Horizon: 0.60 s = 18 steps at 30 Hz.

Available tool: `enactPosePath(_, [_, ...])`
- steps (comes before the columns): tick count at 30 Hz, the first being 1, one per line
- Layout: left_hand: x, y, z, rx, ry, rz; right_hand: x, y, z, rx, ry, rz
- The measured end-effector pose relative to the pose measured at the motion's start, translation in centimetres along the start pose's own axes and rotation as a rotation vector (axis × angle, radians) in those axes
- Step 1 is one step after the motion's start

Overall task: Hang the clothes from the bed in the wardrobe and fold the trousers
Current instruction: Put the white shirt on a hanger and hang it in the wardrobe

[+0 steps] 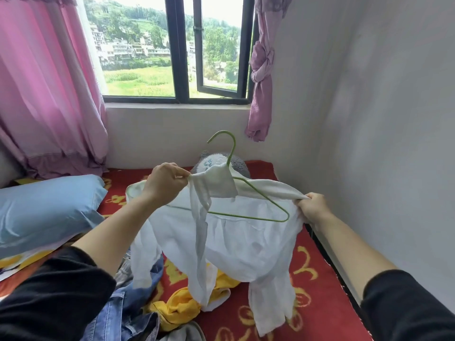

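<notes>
Black sleeves (49,303) nearest me, left hand (165,183) pinching the collar and right hand (312,207) gripping a shoulder of the thin white long-sleeved shirt (246,242) above the red flowered bed (320,279), I'd ease that shoulder over the bare corner of the green wire hanger (247,217).

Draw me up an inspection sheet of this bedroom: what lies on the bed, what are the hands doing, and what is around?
Surface: bed, covered by a red blanket with a yellow pattern.
Job's things: white garment held up above the bed, partly draped on a green hanger; yellow garment and denim clothes lie crumpled on the bed.
Clutter: blue pillow at the left; grey plush toy behind the hanger.
Hands: left hand pinches the white garment near the hanger's neck; right hand grips its shoulder edge.
Cables: nothing seen.
Surroundings: window, pink curtains, white wall; no wardrobe in view.
</notes>
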State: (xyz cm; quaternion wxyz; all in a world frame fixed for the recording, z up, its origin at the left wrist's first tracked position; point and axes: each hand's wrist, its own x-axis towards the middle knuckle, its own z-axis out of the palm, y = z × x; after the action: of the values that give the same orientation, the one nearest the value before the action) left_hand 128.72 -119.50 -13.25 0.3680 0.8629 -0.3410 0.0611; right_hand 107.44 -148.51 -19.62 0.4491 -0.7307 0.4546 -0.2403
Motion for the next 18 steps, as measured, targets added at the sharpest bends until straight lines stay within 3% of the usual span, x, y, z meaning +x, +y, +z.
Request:
enactPosePath(9, [-1.1,0.5,1.1,0.075,0.048,-0.032,-4.1,-7.1,2.3,0.222,-0.059,-0.134])
enactPosePath(10, [-1.1,0.7,1.1,0.075,0.057,-0.031,-4.8,-8.0,2.4,0.264,-0.151,-0.161])
enactPosePath(13, [-1.2,0.9,0.8,-0.017,0.090,-0.052,-6.8,-9.8,2.4,0.267,-0.676,-0.216])
enactPosePath(14, [-1.1,0.9,0.4,-0.080,0.104,-0.059,-7.2,-10.3,2.4,0.198,-0.737,-0.273])
enactPosePath(15, [-1.0,0.9,-0.1,-0.148,0.120,-0.065,-7.2,-10.8,2.7,0.126,-0.664,-0.357])
enactPosePath(18, [-0.7,1.0,-2.4,-0.299,0.165,-0.044,-6.2,-12.5,3.1,-0.224,-0.036,-0.562])
